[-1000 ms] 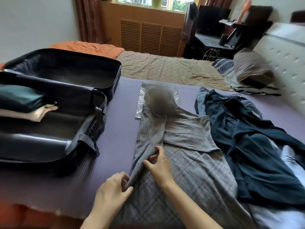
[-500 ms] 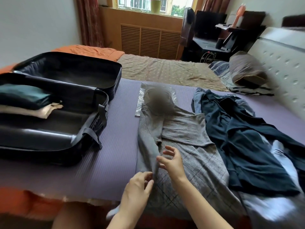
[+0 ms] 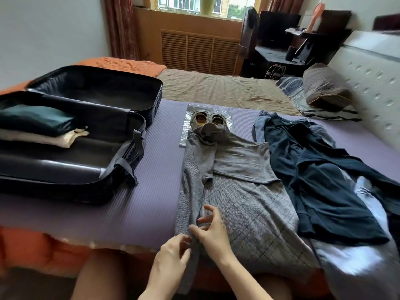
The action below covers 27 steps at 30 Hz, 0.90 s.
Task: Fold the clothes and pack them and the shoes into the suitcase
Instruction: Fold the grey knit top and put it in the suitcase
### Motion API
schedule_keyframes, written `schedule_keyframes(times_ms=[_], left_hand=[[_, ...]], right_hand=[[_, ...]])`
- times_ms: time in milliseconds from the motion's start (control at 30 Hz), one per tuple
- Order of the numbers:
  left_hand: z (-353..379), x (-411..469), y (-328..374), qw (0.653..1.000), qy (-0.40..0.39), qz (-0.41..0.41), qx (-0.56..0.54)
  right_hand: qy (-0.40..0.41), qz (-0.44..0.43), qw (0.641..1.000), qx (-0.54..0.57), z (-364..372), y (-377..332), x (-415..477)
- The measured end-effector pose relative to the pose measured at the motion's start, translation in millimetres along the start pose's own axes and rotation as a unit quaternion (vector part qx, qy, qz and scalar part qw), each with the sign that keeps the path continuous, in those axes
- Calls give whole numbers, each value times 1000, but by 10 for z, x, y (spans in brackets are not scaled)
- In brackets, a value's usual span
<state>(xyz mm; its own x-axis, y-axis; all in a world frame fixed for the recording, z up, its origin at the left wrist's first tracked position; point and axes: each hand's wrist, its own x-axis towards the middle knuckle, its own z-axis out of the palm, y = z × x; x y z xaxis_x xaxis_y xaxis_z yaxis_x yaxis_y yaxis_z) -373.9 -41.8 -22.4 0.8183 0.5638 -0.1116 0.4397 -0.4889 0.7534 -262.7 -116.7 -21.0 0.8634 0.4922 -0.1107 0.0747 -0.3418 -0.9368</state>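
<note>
Both hands had slid down the folded strip toward the near hem of the grey garment [image 3: 244, 202], which lay flat on the purple mat [image 3: 151, 169]. The left hand [image 3: 173, 254] pinched the folded edge with curled fingers; the right hand [image 3: 213, 230] rested beside it, fingers spread. The garment's collar draped over the shoes [image 3: 207, 120] on their plastic sheet [image 3: 187, 128]. Navy clothes [image 3: 324, 180] touched its right side. The open suitcase [image 3: 121, 169], holding folded clothes [image 3: 36, 124], sat to the left.

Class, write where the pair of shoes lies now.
In the head view the shoes lie centre, on a plastic sheet on the purple mat, right of the suitcase, at the collar of the grey dress.
</note>
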Motion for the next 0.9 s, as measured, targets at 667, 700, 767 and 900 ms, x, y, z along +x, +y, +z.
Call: schedule_keyframes(times_ms=[667,700,767,900], left_hand=[[52,-65,-281,990,130,-5,-48],[63,-68,-289,990,128,-8,-54],[87,-83,-298,990,124,-14,-63],[131,-81,-300,989,120,-27,-88]], right_hand=[[26,-26,996,-82,-130,392,-524],[25,-20,995,-94,-125,399,-543],[38,-15,991,-128,-140,389,-572],[84,-38,989,-116,-197,346,-628]])
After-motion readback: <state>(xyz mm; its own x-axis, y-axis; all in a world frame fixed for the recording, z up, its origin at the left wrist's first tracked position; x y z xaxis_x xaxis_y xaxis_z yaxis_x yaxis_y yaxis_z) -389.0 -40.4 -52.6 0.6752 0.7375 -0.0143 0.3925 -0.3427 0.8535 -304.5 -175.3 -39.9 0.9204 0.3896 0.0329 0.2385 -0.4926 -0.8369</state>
